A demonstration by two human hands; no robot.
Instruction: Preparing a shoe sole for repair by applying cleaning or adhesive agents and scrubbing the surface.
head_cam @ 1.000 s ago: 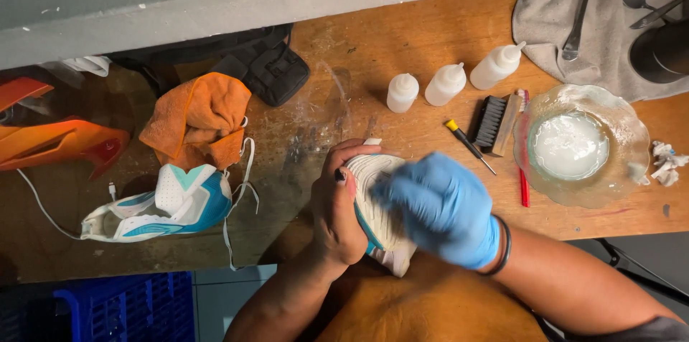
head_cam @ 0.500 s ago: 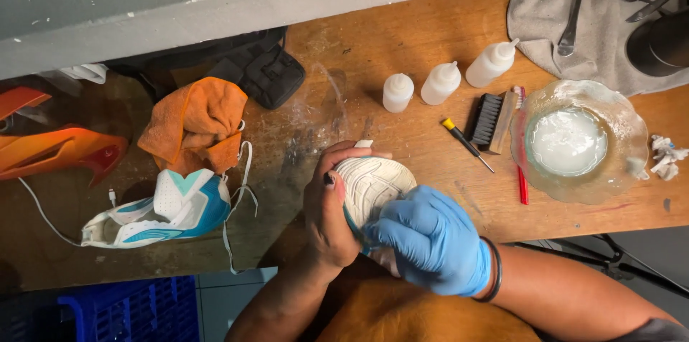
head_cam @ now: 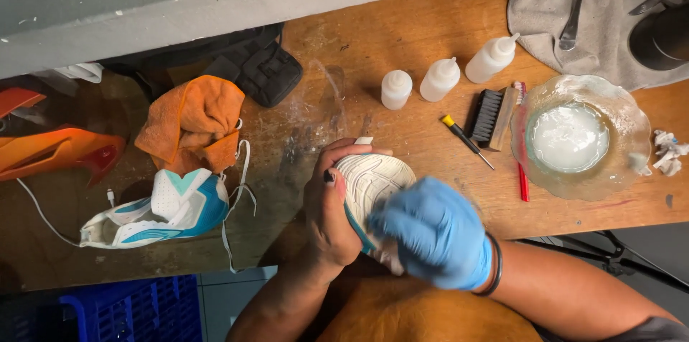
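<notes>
My left hand point(head_cam: 329, 213), bare, grips a sneaker point(head_cam: 371, 183) turned sole-up over the front edge of the wooden table point(head_cam: 402, 33). The sole is off-white with a teal edge. My right hand point(head_cam: 434, 233), in a blue glove, presses on the lower part of the sole and hides it; whatever the glove holds is out of sight. The matching white and teal sneaker point(head_cam: 161, 213) lies on its side to the left, laces loose.
An orange cloth point(head_cam: 192, 123) and a black pouch point(head_cam: 258, 69) lie at the left. Three white squeeze bottles point(head_cam: 439, 80), a black brush point(head_cam: 489, 116), a small screwdriver point(head_cam: 466, 139), a glass bowl of white liquid point(head_cam: 574, 137) and a grey towel point(head_cam: 574, 19) sit to the right. A blue crate point(head_cam: 129, 310) stands below.
My gloved right hand has slid back and forth across the sole, ending lower again. The sneaker stays held in my left hand.
</notes>
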